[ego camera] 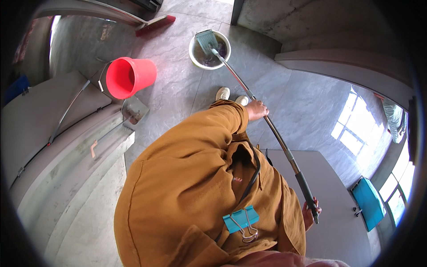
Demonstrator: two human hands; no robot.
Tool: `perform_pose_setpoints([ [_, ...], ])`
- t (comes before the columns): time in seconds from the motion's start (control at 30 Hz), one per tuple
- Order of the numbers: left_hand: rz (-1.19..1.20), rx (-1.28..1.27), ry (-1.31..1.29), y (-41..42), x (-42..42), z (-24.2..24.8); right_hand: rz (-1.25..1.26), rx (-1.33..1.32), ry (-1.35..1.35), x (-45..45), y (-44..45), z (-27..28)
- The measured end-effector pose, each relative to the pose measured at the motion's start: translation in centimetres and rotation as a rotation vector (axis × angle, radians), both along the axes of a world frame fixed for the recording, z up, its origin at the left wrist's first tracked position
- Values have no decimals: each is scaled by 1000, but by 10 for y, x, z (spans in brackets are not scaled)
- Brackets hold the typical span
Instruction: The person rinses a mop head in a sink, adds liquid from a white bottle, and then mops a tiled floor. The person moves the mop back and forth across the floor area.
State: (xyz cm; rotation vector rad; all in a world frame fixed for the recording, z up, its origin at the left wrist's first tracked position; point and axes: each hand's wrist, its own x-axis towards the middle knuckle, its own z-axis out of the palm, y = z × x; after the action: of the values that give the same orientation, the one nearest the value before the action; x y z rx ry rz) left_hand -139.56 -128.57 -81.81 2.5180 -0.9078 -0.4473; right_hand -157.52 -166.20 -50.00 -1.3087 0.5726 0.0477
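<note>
My left hand (pixel 257 110) grips the middle of a metal mop pole (pixel 238 78). Near the pole's dark grey handle end (pixel 304 187), my right hand (pixel 311 211) is closed around the grip. The mop's flat grey-green head (pixel 206 39) is tilted at the far end, over a round white basin (pixel 229 55) of dark, murky water. Its upper edge lies across the basin's back rim; whether its lower part dips into the water cannot be made out. The basin stands on grey tiles beyond my white shoes (pixel 223 93).
A red bucket (pixel 145 75) lies tipped on its side to the left, near a dustpan (pixel 134 110). A red-bristled broom (pixel 156 25) rests further back. To the left runs a concrete ledge (pixel 128 136); a turquoise folded item (pixel 368 203) is at right.
</note>
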Motion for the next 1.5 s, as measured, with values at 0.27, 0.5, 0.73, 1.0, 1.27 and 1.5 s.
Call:
perform_pose_setpoints([
  [0.27,-99,-29,-29,-12,-12,11,47,-524,231,-18,-15,20],
  [0.5,47,-4,81,2,-4,2,-19,10,5,-2,5,5],
  [0.73,-122,111,51,9,1,13,61,-9,-116,-7,3,4],
  [1.0,-78,-15,-175,11,4,72,60,-79,-278,-20,-68,17],
  [1.27,7,-217,57,-2,6,109,-98,-285,-251,-7,-139,35],
  [1.5,-54,-131,230,-9,-12,104,65,-1115,-290,-1,-157,27],
])
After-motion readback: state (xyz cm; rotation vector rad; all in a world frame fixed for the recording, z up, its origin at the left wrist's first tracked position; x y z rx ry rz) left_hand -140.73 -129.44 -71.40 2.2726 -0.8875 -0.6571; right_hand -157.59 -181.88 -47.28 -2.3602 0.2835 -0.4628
